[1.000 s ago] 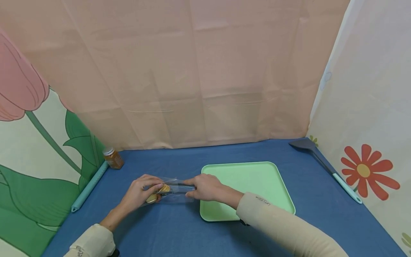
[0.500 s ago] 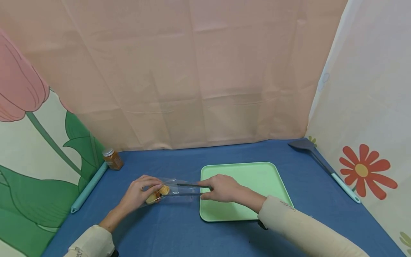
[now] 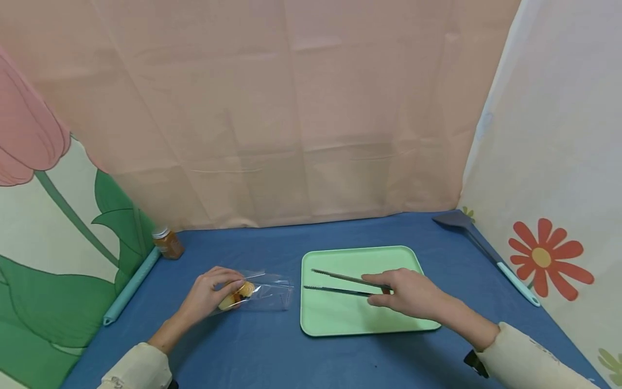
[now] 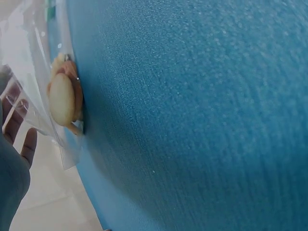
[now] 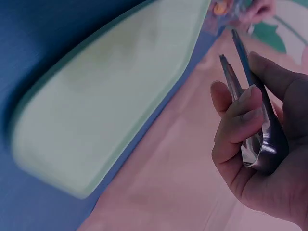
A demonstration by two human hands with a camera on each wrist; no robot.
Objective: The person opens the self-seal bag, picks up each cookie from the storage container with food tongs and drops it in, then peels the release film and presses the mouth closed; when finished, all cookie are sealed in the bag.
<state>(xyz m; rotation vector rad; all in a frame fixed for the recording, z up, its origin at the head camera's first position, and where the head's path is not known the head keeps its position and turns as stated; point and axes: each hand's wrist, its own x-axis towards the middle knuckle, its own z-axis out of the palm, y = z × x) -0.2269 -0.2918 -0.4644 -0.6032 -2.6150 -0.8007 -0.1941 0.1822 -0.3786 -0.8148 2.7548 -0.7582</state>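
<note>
A clear plastic bag (image 3: 277, 292) lies on the blue cloth, with round yellowish food pieces (image 3: 246, 289) inside. My left hand (image 3: 209, 292) holds the bag at its left end; in the left wrist view fingers show behind the film, beside a pale oval food piece (image 4: 61, 99). My right hand (image 3: 410, 292) grips metal tongs (image 3: 340, 292) above the green tray (image 3: 320, 321). The arms of the tongs stand apart and point left, with nothing between their tips. In the right wrist view my fingers wrap round the bent end of the tongs (image 5: 274, 149).
A jar with a silver lid (image 3: 168, 243) stands at the back left, by a rolled turquoise thing (image 3: 131, 286). To the right lies a spatula (image 3: 486, 248) with a dark head and turquoise handle. Fabric walls close off the back and sides.
My right hand has drawn the tongs rightward out of the bag to above the tray. My left hand has stayed at the bag, and the food pieces remain inside.
</note>
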